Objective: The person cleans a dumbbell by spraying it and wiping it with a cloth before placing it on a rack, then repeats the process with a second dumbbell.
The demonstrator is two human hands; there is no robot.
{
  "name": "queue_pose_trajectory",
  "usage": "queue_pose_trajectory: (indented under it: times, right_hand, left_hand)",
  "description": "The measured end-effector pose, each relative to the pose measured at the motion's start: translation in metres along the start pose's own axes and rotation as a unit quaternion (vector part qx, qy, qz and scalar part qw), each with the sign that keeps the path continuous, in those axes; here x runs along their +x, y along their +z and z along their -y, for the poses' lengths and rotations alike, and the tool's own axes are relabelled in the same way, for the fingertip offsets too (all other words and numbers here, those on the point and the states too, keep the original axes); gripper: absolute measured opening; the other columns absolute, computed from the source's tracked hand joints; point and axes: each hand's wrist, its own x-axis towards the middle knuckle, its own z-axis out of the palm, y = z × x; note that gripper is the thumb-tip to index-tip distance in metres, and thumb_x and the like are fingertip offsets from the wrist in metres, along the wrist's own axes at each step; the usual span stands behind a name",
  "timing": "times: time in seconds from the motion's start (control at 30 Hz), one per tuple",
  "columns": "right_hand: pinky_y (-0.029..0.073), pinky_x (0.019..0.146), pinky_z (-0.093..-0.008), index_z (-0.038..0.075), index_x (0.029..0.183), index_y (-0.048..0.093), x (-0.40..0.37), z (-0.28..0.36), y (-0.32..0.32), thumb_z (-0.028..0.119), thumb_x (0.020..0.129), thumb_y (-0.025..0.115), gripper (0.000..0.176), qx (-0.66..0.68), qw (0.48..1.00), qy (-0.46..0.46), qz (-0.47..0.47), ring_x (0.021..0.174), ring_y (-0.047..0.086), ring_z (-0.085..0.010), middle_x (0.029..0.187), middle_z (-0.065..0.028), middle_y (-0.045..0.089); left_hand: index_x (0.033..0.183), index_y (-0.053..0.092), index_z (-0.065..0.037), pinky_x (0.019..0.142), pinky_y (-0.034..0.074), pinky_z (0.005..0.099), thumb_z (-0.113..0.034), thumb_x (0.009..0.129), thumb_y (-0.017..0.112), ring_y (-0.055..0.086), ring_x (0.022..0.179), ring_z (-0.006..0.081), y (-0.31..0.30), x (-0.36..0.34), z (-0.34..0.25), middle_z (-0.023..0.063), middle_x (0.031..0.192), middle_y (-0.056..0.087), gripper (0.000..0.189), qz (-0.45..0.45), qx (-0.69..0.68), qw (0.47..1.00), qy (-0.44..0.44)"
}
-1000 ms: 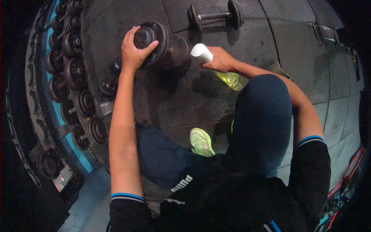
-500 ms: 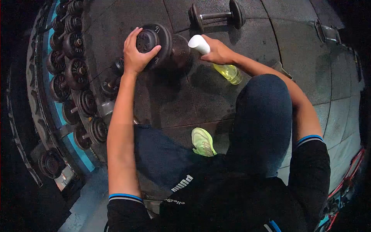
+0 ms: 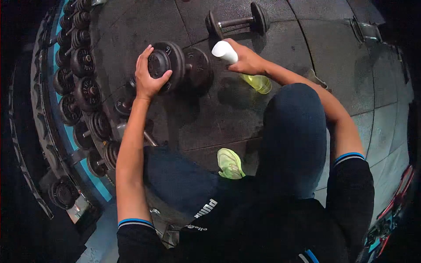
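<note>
My left hand [image 3: 150,81] grips the near end of a black dumbbell [image 3: 176,65], its thumb and fingers spread around the round end plate. The dumbbell lies on the dark floor; its short bar and far plates show to the right of my hand. To the right of it, my right hand [image 3: 246,60] is wrapped around a spray bottle [image 3: 258,84] with yellow liquid inside. The bottle's white top [image 3: 225,51] is tilted toward the dumbbell. My fingers hide the bottle's neck.
Another dumbbell [image 3: 237,22] lies on the floor beyond my right hand. Rows of dumbbells [image 3: 87,93] line the left side along a blue strip [image 3: 96,182]. My light green shoe [image 3: 230,163] and raised knee [image 3: 298,118] are close below the bottle.
The dumbbell and my left hand are now further left and slightly lower, with more of the bar and far plates showing. My right hand still holds the bottle, nearly unmoved.
</note>
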Motion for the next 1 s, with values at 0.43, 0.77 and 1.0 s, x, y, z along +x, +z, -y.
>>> queue_pose_trajectory:
  times: [0.43, 0.77, 1.0]
  right_hand:
    - [0.057, 0.097, -0.0387, 0.013, 0.149, 0.039, -0.053, -0.009, -0.118, 0.015, 0.076, 0.092, 0.09, 0.06, 0.984, 0.003, -0.17, 0.117, 0.067, -0.0228, 0.119, -0.0094, 0.067]
    - [0.044, 0.112, -0.0445, 0.007, 0.152, 0.037, -0.118, -0.031, -0.13, 0.036, 0.077, 0.09, 0.097, -0.174, 0.95, 0.138, -0.217, 0.137, 0.052, -0.0346, 0.146, -0.0246, 0.052]
    - [0.051, 0.094, -0.0468, 0.007, 0.128, 0.061, -0.32, -0.094, -0.077, 0.031, 0.087, 0.079, 0.051, -0.364, 0.836, 0.378, -0.159, 0.111, 0.062, -0.0423, 0.125, -0.0237, 0.062]
  left_hand:
    - [0.139, 0.056, -0.01, 0.115, 0.038, 0.0541, -0.045, 0.064, 0.09, 0.046, 0.139, 0.0415, 0.014, 0.0, -0.045, 0.0109, 0.147, 0.056, 0.09, -0.029, 0.051, 0.998, -0.004]
    - [0.14, 0.055, -0.008, 0.115, 0.038, 0.0506, -0.039, 0.068, 0.09, 0.048, 0.137, 0.0391, 0.013, -0.001, -0.042, 0.0127, 0.148, 0.055, 0.086, -0.028, 0.067, 0.997, -0.007]
    - [0.139, 0.055, -0.006, 0.115, 0.038, 0.052, -0.039, 0.067, 0.09, 0.048, 0.137, 0.0409, 0.021, 0.001, -0.06, 0.0141, 0.147, 0.055, 0.087, -0.017, 0.049, 0.999, 0.009]
